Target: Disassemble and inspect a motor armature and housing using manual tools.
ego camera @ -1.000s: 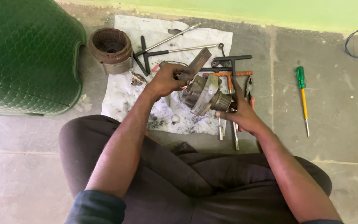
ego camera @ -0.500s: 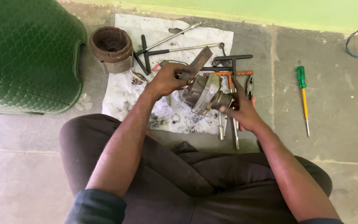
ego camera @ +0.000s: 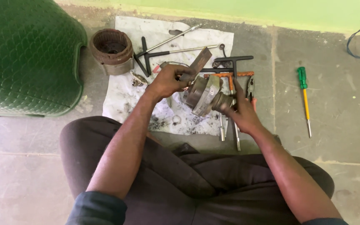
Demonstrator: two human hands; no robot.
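Now gripping hard: left hand (ego camera: 168,81) clenched on flat metal bar (ego camera: 196,66), right hand (ego camera: 240,112) grasping round metal assembly (ego camera: 205,95) above stained white cloth (ego camera: 123,93). Could slip off greasy metal, dropping onto pliers (ego camera: 251,88).

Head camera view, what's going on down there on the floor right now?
A person sits on a concrete floor and holds a greasy round metal part over a stained white cloth. The left hand grips a flat metal bar against the part's top, and the right hand holds its ribbed end. T-handle wrenches and a rusty drum lie on the cloth; a green-handled screwdriver lies apart.
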